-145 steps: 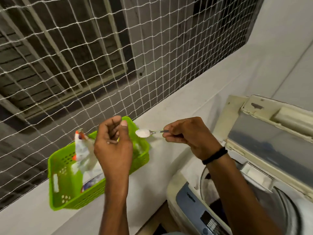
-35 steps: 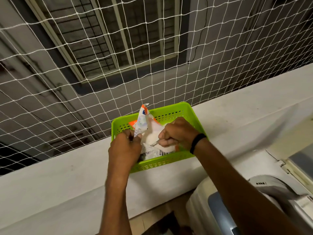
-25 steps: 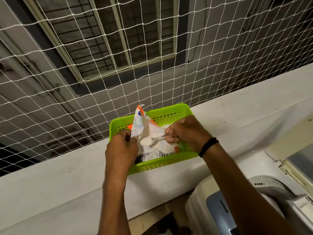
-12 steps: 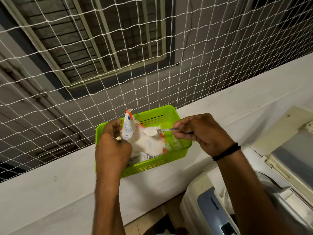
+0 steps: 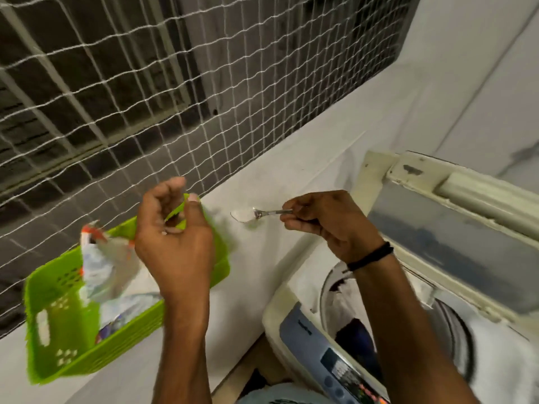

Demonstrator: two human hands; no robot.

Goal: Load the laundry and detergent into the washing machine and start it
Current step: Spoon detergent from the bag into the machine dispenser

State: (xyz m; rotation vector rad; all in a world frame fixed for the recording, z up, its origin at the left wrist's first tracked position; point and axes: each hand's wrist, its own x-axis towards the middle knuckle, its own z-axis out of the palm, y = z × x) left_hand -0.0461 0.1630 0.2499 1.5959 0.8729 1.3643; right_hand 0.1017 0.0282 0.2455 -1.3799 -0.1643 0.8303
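Note:
My right hand (image 5: 320,223) pinches the handle of a metal spoon (image 5: 248,214) whose bowl is heaped with white detergent powder. The spoon hovers over the white ledge, between the green basket (image 5: 55,339) and the washing machine (image 5: 291,313). My left hand (image 5: 175,243) is raised over the basket's right end, fingers curled, holding nothing. The opened detergent packet (image 5: 99,269) stands crumpled in the basket. The machine's lid (image 5: 437,225) stands open, and dark and white laundry (image 5: 350,319) lies in the drum.
The basket sits on a white ledge (image 5: 306,158) running along a white safety net (image 5: 145,83) over a window grille. The machine's blue control panel (image 5: 335,365) faces me at the bottom right. A white wall (image 5: 481,83) rises behind the lid.
My left hand has let go of the detergent packet and lifted. My right hand has carried the loaded spoon right, out of the basket and toward the machine. The view has swung right.

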